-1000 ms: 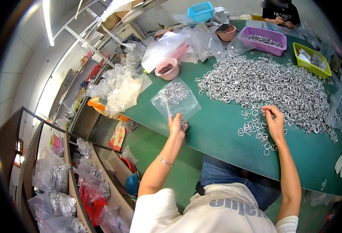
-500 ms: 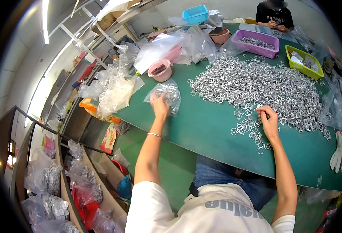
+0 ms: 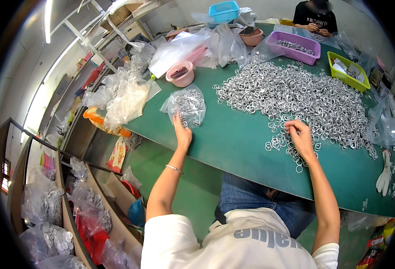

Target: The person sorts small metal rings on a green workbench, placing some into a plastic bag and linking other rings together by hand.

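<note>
**Head view: both hands on the rings at the green table**

Head camera looks down on the table (image 3: 233,139), and the left hand (image 3: 182,132) is stretched out to about eleven o'clock, fingertips resting on the near edge of a clear bag (image 3: 186,105) with metal rings inside. Fingers are fairly close together and flat against the plastic; I can't tell if they pinch it. The bag lies on the table's left end, well apart from the big pile.

Over at one o'clock the right hand (image 3: 301,136) sits at the near edge of the ring pile (image 3: 296,92), fingers curled narrow and bunched over a few loose rings; whether any are gripped is hidden under the hand. The pile spreads wide across the table's middle, stragglers trailing toward the person.

Beyond the bag, at twelve o'clock, a pink bowl (image 3: 180,73) stands beside heaped plastic bags (image 3: 125,96). Farther back: a purple bin (image 3: 295,46) with rings in it, a green bin (image 3: 348,70), a blue basket (image 3: 224,10). Another person (image 3: 316,17) sits at the far end. A white glove (image 3: 384,172) lies at three o'clock.
</note>
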Demonstrator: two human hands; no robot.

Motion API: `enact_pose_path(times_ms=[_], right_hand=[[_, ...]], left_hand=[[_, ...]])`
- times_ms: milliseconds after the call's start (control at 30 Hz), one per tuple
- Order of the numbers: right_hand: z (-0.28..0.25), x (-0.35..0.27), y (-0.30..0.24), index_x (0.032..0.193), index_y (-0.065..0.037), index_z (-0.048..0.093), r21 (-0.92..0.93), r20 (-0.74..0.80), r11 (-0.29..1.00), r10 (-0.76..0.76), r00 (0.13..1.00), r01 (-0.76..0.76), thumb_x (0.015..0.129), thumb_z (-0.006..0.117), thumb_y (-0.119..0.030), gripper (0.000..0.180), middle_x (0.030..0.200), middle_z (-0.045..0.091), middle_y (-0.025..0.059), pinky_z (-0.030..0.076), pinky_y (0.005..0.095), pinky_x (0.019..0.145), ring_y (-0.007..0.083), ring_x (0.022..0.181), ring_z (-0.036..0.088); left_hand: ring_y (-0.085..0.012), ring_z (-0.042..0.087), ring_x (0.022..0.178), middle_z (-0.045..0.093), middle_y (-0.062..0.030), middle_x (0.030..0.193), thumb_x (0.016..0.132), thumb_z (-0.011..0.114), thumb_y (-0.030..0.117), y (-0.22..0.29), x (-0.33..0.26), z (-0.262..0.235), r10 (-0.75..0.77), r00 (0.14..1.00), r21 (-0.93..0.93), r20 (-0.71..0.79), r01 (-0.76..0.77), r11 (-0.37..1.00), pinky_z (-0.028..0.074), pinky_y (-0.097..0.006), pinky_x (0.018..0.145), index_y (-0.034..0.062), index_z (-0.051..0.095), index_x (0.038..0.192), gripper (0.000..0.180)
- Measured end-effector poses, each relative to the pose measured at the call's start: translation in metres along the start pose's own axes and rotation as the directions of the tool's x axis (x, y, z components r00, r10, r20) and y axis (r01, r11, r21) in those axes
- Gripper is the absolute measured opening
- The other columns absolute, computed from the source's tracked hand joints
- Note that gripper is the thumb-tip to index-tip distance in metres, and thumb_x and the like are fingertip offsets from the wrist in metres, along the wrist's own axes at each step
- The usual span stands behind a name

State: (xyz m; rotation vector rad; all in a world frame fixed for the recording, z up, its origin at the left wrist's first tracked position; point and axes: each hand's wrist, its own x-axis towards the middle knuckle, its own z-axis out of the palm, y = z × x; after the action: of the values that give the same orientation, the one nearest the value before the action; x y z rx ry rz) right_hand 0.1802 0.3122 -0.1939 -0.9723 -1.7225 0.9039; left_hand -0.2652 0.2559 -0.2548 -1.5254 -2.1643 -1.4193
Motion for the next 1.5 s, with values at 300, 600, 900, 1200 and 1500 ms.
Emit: enact_pose_path(times_ms=[300,600,900,1200,1500], right_hand=[[0.138,0.024,-0.068,0.108,-0.004,0.055,-0.243,0.319,0.965,-0.02,0.947,0.102,0.08,0.06,-0.016,0.031,0.084,0.064,0.0127,0.049,0.0414,0.068,0.0317,0.077,0.062],[0.246,0.072,-0.082,0.105,0.006,0.045,-0.574,0.324,0.818,0.187,0.927,0.036,0.08,0.064,-0.038,0.055,0.086,0.064,0.0227,0.052,0.0443,0.067,0.0369,0.079,0.065],[0.267,0.092,-0.052,0.099,0.006,0.052,-0.382,0.239,0.906,0.289,0.927,-0.183,0.083,0.058,-0.034,0.043,0.093,0.063,0.0261,0.049,0.0489,0.077,0.0417,0.091,0.061],[0.255,0.102,-0.039,0.08,-0.001,0.06,-0.284,0.467,0.916,0.391,0.793,-0.284,0.091,0.046,-0.027,0.031,0.062,0.062,0.0102,0.051,0.0387,0.057,0.0228,0.046,0.06],[0.241,0.088,-0.041,0.093,-0.005,0.064,-0.345,0.457,0.934,0.248,0.854,-0.086,0.081,0.062,-0.03,0.028,0.091,0.066,0.0168,0.049,0.045,0.076,0.0346,0.091,0.062]], left_hand=[[-0.0279,0.053,0.095,0.051,-0.0155,0.099,0.071,0.062,-0.002,-0.008,-0.016,-0.008,-0.213,0.942,0.029,-0.259,0.228,0.973,0.045,-0.036,0.084,-0.0043,0.055,0.102,0.032],[-0.0337,0.058,0.079,0.06,-0.0136,0.078,0.081,0.066,0.031,0.038,0.001,-0.046,-0.2,0.98,0.402,0.018,0.176,0.899,0.044,-0.044,0.071,0.0041,0.053,0.094,0.032],[-0.0402,0.06,0.062,0.062,-0.0227,0.069,0.091,0.048,0.032,-0.043,0.023,-0.044,-0.188,0.981,0.563,0.037,0.135,0.815,0.046,-0.048,0.059,-0.001,0.057,0.074,0.038],[-0.0182,0.059,0.052,0.06,-0.0101,0.065,0.09,0.039,0.021,-0.022,0.055,-0.063,-0.549,0.58,-0.208,0.601,0.777,0.594,0.039,-0.025,0.038,0.0018,0.054,0.071,0.031],[-0.0156,0.061,0.066,0.056,-0.0129,0.095,0.07,0.08,0.019,0.04,-0.005,-0.043,-0.292,0.912,-0.153,0.288,0.345,0.926,0.05,-0.027,0.047,-0.0055,0.022,0.133,0.089]])
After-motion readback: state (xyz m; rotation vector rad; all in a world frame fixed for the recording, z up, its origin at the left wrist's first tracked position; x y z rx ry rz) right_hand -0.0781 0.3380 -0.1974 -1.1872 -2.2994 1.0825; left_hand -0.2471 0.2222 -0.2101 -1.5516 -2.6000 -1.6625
